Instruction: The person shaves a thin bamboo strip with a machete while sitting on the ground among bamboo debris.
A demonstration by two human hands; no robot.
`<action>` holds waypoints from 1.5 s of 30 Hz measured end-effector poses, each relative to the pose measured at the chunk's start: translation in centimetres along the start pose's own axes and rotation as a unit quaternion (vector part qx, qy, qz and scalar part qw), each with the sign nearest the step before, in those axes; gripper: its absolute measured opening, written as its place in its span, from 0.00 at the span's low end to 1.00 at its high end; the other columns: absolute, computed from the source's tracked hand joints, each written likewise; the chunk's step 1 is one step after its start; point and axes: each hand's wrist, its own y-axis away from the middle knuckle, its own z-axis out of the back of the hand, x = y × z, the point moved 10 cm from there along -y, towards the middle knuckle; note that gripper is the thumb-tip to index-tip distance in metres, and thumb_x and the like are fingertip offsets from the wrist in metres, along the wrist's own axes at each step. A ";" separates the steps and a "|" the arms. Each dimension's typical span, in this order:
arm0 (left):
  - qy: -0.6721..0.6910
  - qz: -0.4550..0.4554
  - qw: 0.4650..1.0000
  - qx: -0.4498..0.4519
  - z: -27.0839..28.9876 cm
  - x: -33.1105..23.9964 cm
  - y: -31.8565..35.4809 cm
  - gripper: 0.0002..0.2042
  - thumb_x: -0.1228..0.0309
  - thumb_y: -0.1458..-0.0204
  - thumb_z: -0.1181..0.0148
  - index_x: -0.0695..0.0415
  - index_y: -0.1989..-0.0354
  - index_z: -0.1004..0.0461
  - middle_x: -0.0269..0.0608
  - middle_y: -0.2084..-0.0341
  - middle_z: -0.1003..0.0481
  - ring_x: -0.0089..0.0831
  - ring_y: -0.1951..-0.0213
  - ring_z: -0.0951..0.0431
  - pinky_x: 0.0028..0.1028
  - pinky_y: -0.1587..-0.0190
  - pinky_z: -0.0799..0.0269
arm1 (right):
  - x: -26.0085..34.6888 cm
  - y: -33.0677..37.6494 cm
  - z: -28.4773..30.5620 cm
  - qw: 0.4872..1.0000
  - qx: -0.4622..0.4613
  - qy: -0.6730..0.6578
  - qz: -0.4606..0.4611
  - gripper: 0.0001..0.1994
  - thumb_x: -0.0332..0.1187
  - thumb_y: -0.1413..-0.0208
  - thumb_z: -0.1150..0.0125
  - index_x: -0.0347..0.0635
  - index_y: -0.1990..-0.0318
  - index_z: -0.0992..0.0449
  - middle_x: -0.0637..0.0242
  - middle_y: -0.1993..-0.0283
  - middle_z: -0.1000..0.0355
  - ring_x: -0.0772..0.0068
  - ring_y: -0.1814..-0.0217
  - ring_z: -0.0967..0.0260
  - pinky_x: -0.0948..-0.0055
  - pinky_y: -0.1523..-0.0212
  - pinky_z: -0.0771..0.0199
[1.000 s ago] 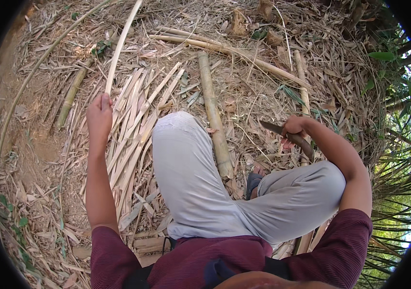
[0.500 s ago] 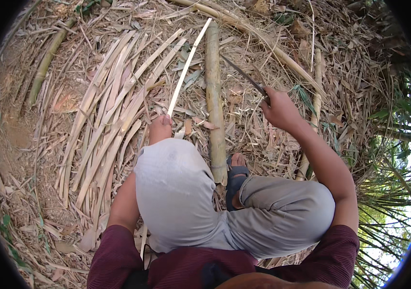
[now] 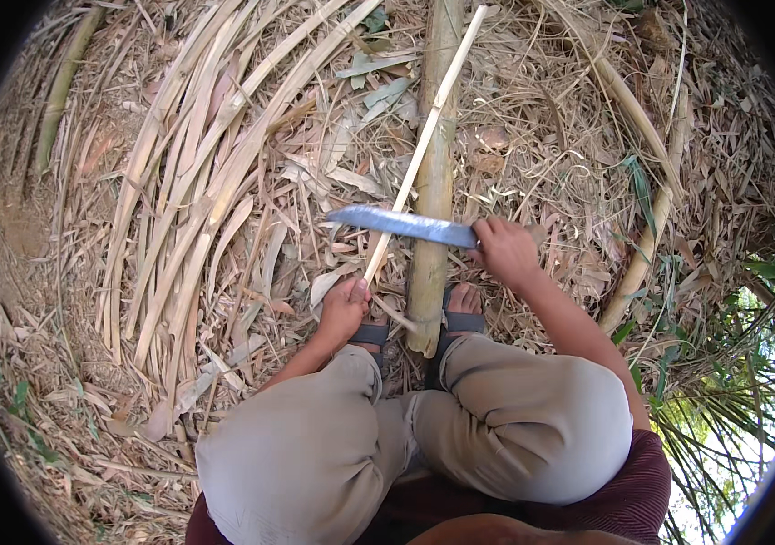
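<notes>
Dry ground [image 3: 533, 154] strewn with straw-coloured leaves and husks fills the view, its edges bent and swallowed by the dark fisheye rim. To the left a sheaf of split bamboo strips [image 3: 197, 182] fans across the litter, the far ends cut off at the top. A thick bamboo pole [image 3: 433, 191] runs from the top edge down to the person's sandalled feet, its near end resting between them. Grey-trousered knees hide the lower middle of the scene. A thin pale bamboo strip [image 3: 424, 145] slants up across the pole; the left hand [image 3: 344, 309] is closed around its lower end. The right hand [image 3: 505, 250] is clamped on the handle of a long blue-grey blade [image 3: 401, 222], which lies crosswise over strip and pole. The handle itself is hidden inside the fist.
</notes>
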 end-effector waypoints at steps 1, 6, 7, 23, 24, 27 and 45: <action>-0.019 -0.013 1.000 -0.003 0.0 0.0 0.2 0.17 0.60 0.33 0.55 0.57 0.72 0.32 0.28 0.85 0.37 0.16 0.82 0.40 0.21 0.80 0.44 | -1.2 0.0 0.4 1.000 -0.006 -0.005 -0.022 0.20 0.43 0.53 0.32 0.42 0.60 0.32 0.62 0.64 0.30 0.60 0.59 0.26 0.64 0.62 0.24; -0.004 0.023 0.999 0.043 -1.3 1.2 0.9 0.18 0.62 0.33 0.55 0.59 0.74 0.31 0.29 0.85 0.35 0.18 0.81 0.38 0.22 0.77 0.40 | -0.8 1.2 -0.3 0.998 0.024 -0.009 0.066 0.18 0.44 0.51 0.34 0.42 0.61 0.33 0.61 0.64 0.28 0.60 0.61 0.25 0.64 0.64 0.23; 0.021 0.039 0.997 0.066 -1.8 0.6 1.6 0.18 0.62 0.33 0.55 0.59 0.73 0.31 0.30 0.85 0.35 0.18 0.82 0.38 0.22 0.78 0.40 | -1.9 1.1 -0.8 0.998 0.044 0.012 0.048 0.18 0.44 0.50 0.35 0.43 0.61 0.33 0.60 0.65 0.29 0.59 0.61 0.25 0.63 0.65 0.23; -0.081 0.045 0.996 -0.009 0.7 6.2 1.1 0.21 0.57 0.35 0.55 0.58 0.77 0.30 0.34 0.85 0.31 0.24 0.82 0.33 0.28 0.77 0.35 | -8.4 -0.1 -0.6 0.991 0.082 0.040 -0.099 0.17 0.46 0.40 0.45 0.42 0.58 0.35 0.58 0.65 0.27 0.59 0.65 0.24 0.59 0.69 0.21; -0.092 0.052 0.994 -0.010 0.7 6.6 1.0 0.21 0.57 0.35 0.55 0.58 0.77 0.30 0.34 0.85 0.31 0.24 0.82 0.33 0.28 0.76 0.35 | -7.1 0.0 -0.8 0.990 0.108 0.037 -0.081 0.16 0.46 0.40 0.45 0.42 0.58 0.35 0.57 0.65 0.27 0.59 0.65 0.24 0.59 0.69 0.21; -0.047 0.045 0.998 0.021 0.0 8.0 0.7 0.20 0.56 0.35 0.54 0.57 0.76 0.31 0.32 0.87 0.35 0.22 0.84 0.37 0.26 0.79 0.40 | -4.6 -0.4 -0.6 0.978 0.058 0.176 0.099 0.15 0.45 0.39 0.46 0.42 0.59 0.36 0.61 0.68 0.28 0.64 0.67 0.24 0.63 0.69 0.20; -0.092 0.015 0.995 -0.046 3.2 4.6 3.2 0.22 0.55 0.35 0.53 0.56 0.79 0.31 0.33 0.87 0.34 0.24 0.83 0.37 0.29 0.78 0.39 | -5.5 -0.3 1.5 0.997 -0.003 0.051 -0.057 0.17 0.46 0.43 0.39 0.42 0.59 0.31 0.61 0.69 0.26 0.61 0.72 0.24 0.64 0.73 0.23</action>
